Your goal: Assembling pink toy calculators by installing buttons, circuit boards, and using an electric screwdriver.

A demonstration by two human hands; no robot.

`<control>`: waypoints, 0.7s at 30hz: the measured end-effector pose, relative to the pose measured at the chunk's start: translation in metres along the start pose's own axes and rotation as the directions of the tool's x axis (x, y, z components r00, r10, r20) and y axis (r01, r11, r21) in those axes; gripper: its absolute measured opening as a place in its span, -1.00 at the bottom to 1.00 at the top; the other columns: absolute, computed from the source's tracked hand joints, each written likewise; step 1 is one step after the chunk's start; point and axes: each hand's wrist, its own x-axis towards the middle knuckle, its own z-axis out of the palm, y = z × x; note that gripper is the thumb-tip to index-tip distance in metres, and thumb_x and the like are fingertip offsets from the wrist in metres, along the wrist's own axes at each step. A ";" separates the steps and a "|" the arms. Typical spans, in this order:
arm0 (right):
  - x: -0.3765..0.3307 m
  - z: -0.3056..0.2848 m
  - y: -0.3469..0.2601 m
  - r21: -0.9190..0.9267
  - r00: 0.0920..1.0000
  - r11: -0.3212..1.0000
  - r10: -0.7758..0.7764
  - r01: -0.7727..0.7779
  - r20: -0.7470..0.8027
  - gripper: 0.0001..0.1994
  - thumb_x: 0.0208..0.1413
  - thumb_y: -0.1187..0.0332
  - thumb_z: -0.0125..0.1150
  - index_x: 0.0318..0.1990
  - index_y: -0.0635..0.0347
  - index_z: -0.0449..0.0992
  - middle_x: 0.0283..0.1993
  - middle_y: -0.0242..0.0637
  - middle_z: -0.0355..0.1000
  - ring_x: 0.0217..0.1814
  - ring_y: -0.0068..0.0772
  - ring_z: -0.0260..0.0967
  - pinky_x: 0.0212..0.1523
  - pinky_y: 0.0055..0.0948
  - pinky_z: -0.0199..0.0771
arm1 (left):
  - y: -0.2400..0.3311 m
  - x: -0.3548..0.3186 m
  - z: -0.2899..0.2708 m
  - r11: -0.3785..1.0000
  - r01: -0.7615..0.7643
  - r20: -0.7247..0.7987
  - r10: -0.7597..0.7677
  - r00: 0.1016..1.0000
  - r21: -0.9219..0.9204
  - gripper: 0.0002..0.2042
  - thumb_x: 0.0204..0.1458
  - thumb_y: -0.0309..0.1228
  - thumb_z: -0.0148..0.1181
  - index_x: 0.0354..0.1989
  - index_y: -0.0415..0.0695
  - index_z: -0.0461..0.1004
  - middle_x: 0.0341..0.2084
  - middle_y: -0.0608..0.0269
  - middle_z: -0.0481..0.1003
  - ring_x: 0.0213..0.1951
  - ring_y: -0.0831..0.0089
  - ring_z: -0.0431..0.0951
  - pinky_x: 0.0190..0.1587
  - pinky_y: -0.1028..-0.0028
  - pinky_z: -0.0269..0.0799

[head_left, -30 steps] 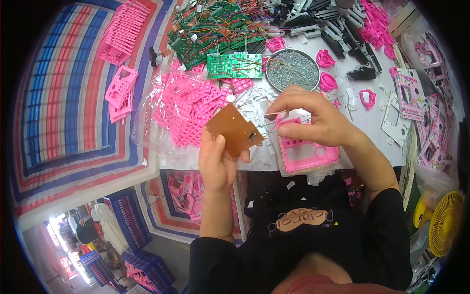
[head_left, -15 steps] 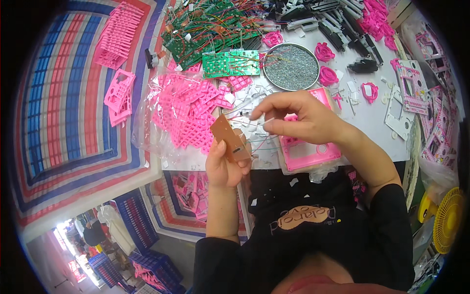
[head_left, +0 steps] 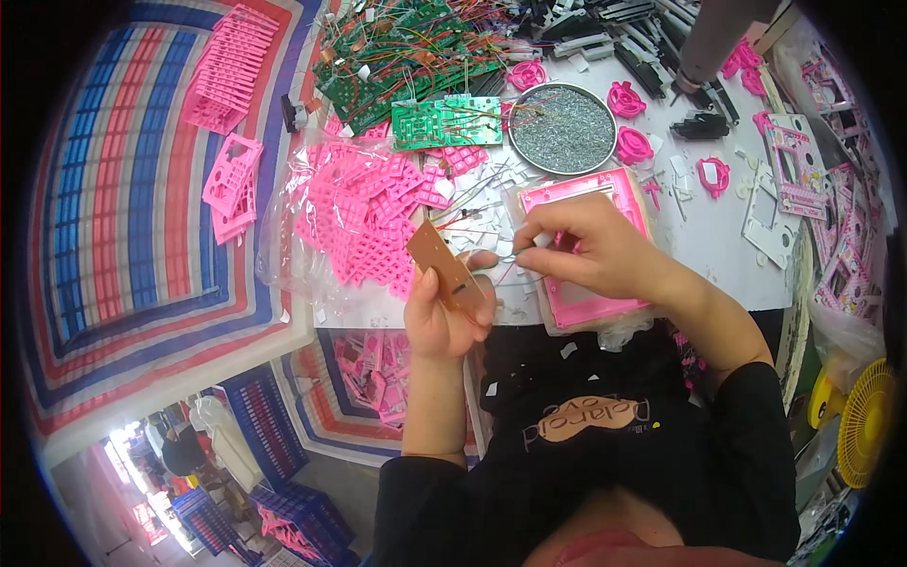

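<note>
My left hand (head_left: pixel 448 317) is closed around a brown circuit board (head_left: pixel 442 267), held tilted above the table's near edge. Thin wires trail from the far side of the board toward my right hand. My right hand (head_left: pixel 590 248) pinches at these wires (head_left: pixel 507 260) between thumb and fingers. Beneath my right hand lies a pink plastic casing (head_left: pixel 614 309) on a clear plastic bag. Pink button grids (head_left: pixel 364 213) are heaped in a clear bag to the left of the board.
A round metal tray (head_left: pixel 564 129) of small screws stands beyond my hands. Left of it is a green circuit board (head_left: pixel 446 123), before a pile of wired boards (head_left: pixel 406 57). Black parts (head_left: pixel 652 71) lie far right, below a grey powered driver (head_left: pixel 723 42). A yellow fan (head_left: pixel 867 422) stands at right.
My right hand has moved slightly right and nearer, drawing the wires out from the board. A grey driver has come into view at the upper right.
</note>
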 end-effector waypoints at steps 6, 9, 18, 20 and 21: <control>0.019 0.013 0.019 0.462 0.845 0.760 0.209 -0.457 0.492 -0.70 0.32 0.12 0.19 -0.19 0.21 0.59 -0.54 -0.35 0.46 -0.63 -0.60 0.22 -0.53 -0.52 0.26 | -0.002 0.002 0.010 0.999 -0.012 -0.070 0.014 0.997 0.039 -0.57 0.36 -0.17 -0.07 0.30 -0.11 0.17 -0.01 -0.26 0.48 -0.60 0.27 0.48 -0.73 0.47 0.36; 0.017 0.003 0.021 0.357 0.612 0.597 0.300 -0.719 0.732 -0.61 0.37 0.05 0.10 -0.23 0.25 0.58 -0.66 -0.39 0.38 -0.72 -0.64 0.19 -0.64 -0.54 0.19 | 0.008 0.002 0.007 0.994 0.003 -0.001 -0.003 1.000 0.105 -0.63 0.39 -0.14 -0.12 0.24 -0.06 0.28 -0.08 -0.12 0.50 -0.64 0.41 0.39 -0.65 0.52 0.34; -0.088 -0.102 -0.029 0.124 0.541 0.710 0.399 -0.693 0.740 -0.71 0.32 0.19 0.19 -0.22 0.29 0.58 -0.69 -0.38 0.35 -0.70 -0.51 0.31 -0.63 -0.50 0.26 | 0.009 -0.007 0.031 0.607 0.076 -0.203 0.143 0.969 0.791 -0.78 0.34 -0.43 0.05 0.08 -0.25 0.40 -0.42 0.21 0.52 -0.51 0.51 0.48 -0.49 0.57 0.40; -0.119 -0.120 -0.039 -0.420 0.717 0.806 0.576 -0.417 0.392 -0.77 0.20 0.27 0.28 -0.15 0.27 0.59 -0.60 -0.30 0.42 -0.60 -0.37 0.39 -0.52 -0.43 0.36 | 0.005 -0.015 0.036 0.499 0.021 -0.098 0.128 0.987 0.866 -0.85 0.27 -0.52 0.11 -0.05 -0.26 0.47 -0.44 0.21 0.51 -0.49 0.51 0.48 -0.43 0.53 0.40; -0.134 -0.126 -0.043 -0.678 0.815 0.676 0.546 -0.290 0.196 -0.76 0.14 0.31 0.33 -0.12 0.26 0.59 -0.56 -0.26 0.45 -0.55 -0.30 0.42 -0.47 -0.39 0.42 | 0.007 -0.015 0.034 0.421 -0.008 -0.021 0.063 0.998 0.907 -0.88 0.25 -0.54 0.12 -0.10 -0.27 0.49 -0.45 0.21 0.50 -0.49 0.50 0.49 -0.42 0.52 0.39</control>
